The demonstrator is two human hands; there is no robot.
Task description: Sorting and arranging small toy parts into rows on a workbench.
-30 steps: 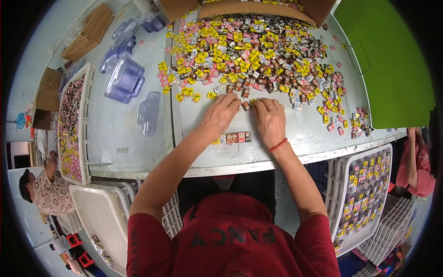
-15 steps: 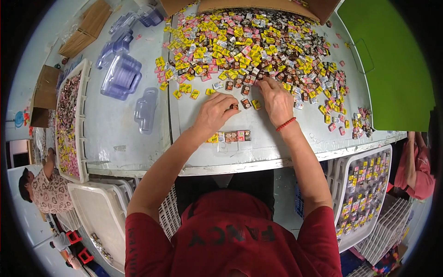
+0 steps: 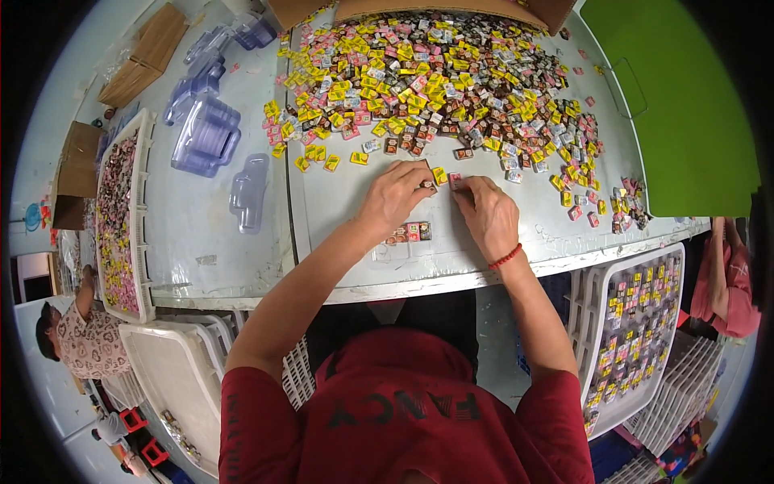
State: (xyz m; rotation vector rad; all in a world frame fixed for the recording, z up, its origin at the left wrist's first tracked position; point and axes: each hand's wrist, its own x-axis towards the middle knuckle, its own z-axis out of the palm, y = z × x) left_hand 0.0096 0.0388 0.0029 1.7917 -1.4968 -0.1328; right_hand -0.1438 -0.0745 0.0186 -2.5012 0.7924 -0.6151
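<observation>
My left hand [image 3: 393, 198] is closed on small dark brown boxes [image 3: 428, 185], partly hidden by its fingers. With thumb and fingertips, my right hand [image 3: 488, 211] pinches a small pink box [image 3: 455, 179] on the table. Between the hands lies a small yellow box [image 3: 439, 175]. Just below my left hand sits a clear plastic tray [image 3: 391, 253], with a row of small brown, pink and black boxes [image 3: 409, 233] in its upper part. Part of that row is hidden under my left wrist. A lone brown box [image 3: 462, 153] lies beyond my right hand.
A wide heap of small mixed boxes [image 3: 419, 81] covers the far table, below a cardboard box [image 3: 451, 10]. Nested clear trays [image 3: 208, 137] stand at left, near a filled white crate [image 3: 145, 218]. A green panel [image 3: 677, 113] is at right; another crate [image 3: 592, 347] holds packed trays.
My right hand has drawn back toward me from the heap's edge and now pinches a pink box. My left hand has shifted slightly right, still holding brown boxes.
</observation>
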